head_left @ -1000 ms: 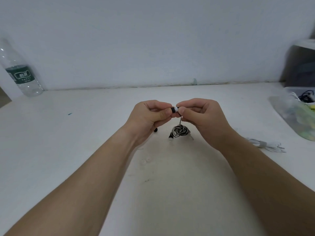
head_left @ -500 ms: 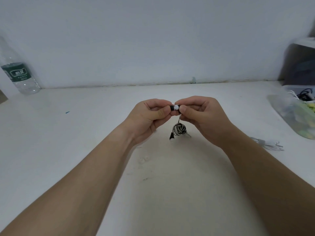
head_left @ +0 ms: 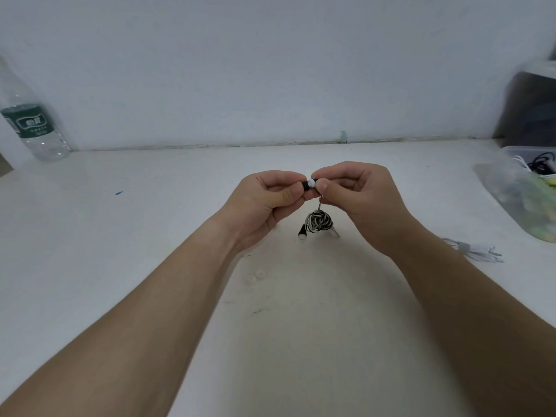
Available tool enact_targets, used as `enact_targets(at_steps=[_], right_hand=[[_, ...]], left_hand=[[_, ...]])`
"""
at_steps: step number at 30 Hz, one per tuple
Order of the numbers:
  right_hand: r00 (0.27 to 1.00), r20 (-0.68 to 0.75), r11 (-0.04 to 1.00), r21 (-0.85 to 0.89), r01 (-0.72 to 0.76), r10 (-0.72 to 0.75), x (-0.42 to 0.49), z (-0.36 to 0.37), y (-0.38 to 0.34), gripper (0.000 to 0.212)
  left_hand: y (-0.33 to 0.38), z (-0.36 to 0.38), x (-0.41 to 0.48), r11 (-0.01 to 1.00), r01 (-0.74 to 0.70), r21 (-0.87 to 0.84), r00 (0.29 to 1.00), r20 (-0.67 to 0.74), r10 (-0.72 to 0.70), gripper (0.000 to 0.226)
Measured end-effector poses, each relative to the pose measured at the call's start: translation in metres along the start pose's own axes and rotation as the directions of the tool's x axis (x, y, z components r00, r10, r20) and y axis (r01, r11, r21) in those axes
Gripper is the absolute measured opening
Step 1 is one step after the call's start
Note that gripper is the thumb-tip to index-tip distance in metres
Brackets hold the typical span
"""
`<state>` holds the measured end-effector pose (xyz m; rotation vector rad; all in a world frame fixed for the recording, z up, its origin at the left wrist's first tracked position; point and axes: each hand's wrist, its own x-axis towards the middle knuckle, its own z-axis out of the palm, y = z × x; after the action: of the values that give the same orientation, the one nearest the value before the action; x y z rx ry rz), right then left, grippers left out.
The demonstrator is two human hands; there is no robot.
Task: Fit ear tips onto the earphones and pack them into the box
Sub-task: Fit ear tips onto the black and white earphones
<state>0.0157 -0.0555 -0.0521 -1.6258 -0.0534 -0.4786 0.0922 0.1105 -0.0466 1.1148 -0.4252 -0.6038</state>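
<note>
My left hand [head_left: 264, 203] and my right hand [head_left: 358, 197] meet above the white table [head_left: 150, 236], fingertips together. Between them sits a small black earbud [head_left: 307, 185] with a white ear tip [head_left: 312, 183] against it; the left fingers pinch the black piece and the right fingers pinch the tip side. From the right hand hangs a coiled black-and-white cable [head_left: 318, 221], with the second earbud [head_left: 302, 230] dangling at its left and a plug at its right. Two small clear ear tips [head_left: 255, 276] lie on the table nearer me.
A clear plastic box [head_left: 529, 194] with cables and green items stands at the right edge, a dark object behind it. A bundled white cable [head_left: 475, 249] lies right of my right wrist. A water bottle [head_left: 31, 127] stands at the far left by the wall.
Both hands stayed joined on the earbud and rose slightly with the coiled cable. The white tip shows a little more between the fingertips.
</note>
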Motion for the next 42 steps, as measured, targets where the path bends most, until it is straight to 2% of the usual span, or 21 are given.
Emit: enact_targets(at_steps=[12, 17, 24, 33, 36, 42], right_hand=[[0.991, -0.118, 0.994, -0.09, 0.057, -0.067, -0.003, 0.011, 0.0, 0.011], [0.997, -0.071, 0.999, -0.048, 0.023, -0.026, -0.002, 0.006, -0.001, 0.015], [1.0, -0.01, 1.0, -0.005, -0.002, 0.002, -0.002, 0.002, -0.001, 0.012], [0.999, -0.027, 0.998, -0.052, 0.026, -0.027, -0.003, 0.003, -0.005, 0.012], [0.999, -0.037, 0.999, -0.036, 0.017, -0.018, -0.004, 0.003, -0.005, 0.012], [0.995, -0.096, 1.0, -0.006, 0.006, -0.007, -0.003, 0.005, -0.003, 0.016]], left_hand=[[-0.002, -0.002, 0.003, 0.999, -0.032, 0.03, 0.998, -0.058, 0.034, 0.014], [-0.003, -0.004, 0.004, 1.0, -0.011, 0.022, 0.999, -0.045, 0.012, 0.011], [-0.001, -0.002, 0.001, 1.0, 0.008, -0.024, 1.0, 0.024, -0.007, 0.027], [-0.002, -0.002, 0.001, 0.999, 0.027, -0.035, 1.0, -0.003, -0.027, 0.02], [-0.001, -0.003, 0.001, 0.999, 0.019, -0.026, 1.0, 0.004, -0.019, 0.011], [0.0, -0.003, 0.002, 0.999, -0.013, 0.033, 0.999, -0.033, 0.014, 0.015]])
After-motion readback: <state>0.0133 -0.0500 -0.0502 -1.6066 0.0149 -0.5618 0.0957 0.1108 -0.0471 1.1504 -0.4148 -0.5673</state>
